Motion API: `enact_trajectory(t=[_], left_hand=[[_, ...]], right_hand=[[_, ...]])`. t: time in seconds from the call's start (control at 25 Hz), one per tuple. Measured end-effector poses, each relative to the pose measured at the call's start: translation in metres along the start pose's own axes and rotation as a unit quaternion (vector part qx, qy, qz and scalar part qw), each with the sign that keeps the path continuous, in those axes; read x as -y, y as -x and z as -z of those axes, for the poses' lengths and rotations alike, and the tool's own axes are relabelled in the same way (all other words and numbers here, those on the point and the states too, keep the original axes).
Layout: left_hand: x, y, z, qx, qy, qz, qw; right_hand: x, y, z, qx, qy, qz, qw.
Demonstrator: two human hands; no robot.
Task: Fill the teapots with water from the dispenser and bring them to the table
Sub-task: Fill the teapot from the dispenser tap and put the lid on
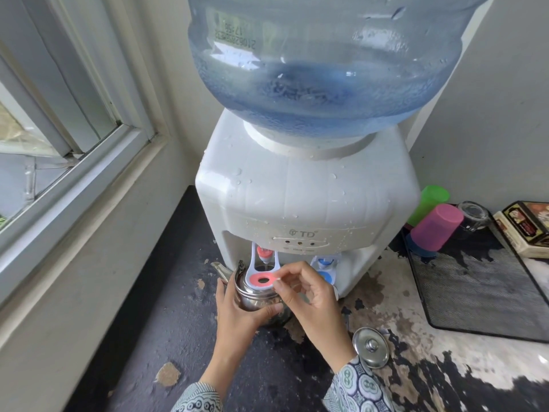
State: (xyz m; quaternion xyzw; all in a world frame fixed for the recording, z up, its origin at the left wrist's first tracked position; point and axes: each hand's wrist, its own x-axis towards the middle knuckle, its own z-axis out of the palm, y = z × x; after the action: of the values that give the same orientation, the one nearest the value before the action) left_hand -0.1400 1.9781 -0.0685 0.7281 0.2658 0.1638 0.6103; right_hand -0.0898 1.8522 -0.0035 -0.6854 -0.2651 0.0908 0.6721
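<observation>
A white water dispenser (309, 203) with a large blue bottle (323, 60) stands on a worn dark counter (178, 337). A steel teapot (255, 298) sits under the red tap (263, 260), spout pointing left. My left hand (240, 310) wraps around the teapot's body. My right hand (309, 295) pinches the end of the red tap's lever (263, 279) above the pot's open top. The teapot's lid (371, 347) lies on the counter to the right. A blue tap (323, 263) is beside the red one.
A black mesh tray (481, 289) sits to the right with a pink cup (436, 227), a green cup (430, 203), an upturned glass (473, 215) and a box (525, 230). A window frame (74, 173) and wall close the left side.
</observation>
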Motion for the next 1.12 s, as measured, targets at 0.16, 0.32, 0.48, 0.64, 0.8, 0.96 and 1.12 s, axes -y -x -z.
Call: enact_trajectory(t=[0.16,0.32,0.48,0.64,0.8,0.96,1.12], left_hand=[[-0.0001,-0.0001,0.0015,0.006,0.007,-0.003,1.000],[-0.0023,0.0006,0.0033,0.015,0.011,-0.008,1.000],[-0.0011,0.0002,0.0036,0.017,0.010,-0.002,1.000],[-0.0005,0.0009,0.0045,0.019,0.005,0.001,1.000],[-0.0044,0.0021,0.0044,0.021,0.006,-0.005,1.000],[-0.0043,0.0016,0.0044,0.020,0.001,-0.011,1.000],[0.0010,0.0003,0.0045,0.013,-0.005,-0.005,1.000]], right_hand=[[0.0007,-0.0002,-0.0011,-0.007,-0.006,-0.002,1.000],[0.0004,-0.0007,-0.0017,-0.010,-0.007,-0.003,1.000],[0.0002,-0.0009,-0.0019,-0.010,-0.006,-0.001,1.000],[0.0011,-0.0003,-0.0020,-0.004,-0.019,-0.004,1.000],[0.0021,-0.0001,-0.0013,0.000,-0.025,-0.005,1.000],[0.0053,-0.0008,-0.0036,-0.015,-0.042,-0.007,0.999],[0.0061,-0.0044,-0.0091,-0.045,-0.057,-0.028,0.997]])
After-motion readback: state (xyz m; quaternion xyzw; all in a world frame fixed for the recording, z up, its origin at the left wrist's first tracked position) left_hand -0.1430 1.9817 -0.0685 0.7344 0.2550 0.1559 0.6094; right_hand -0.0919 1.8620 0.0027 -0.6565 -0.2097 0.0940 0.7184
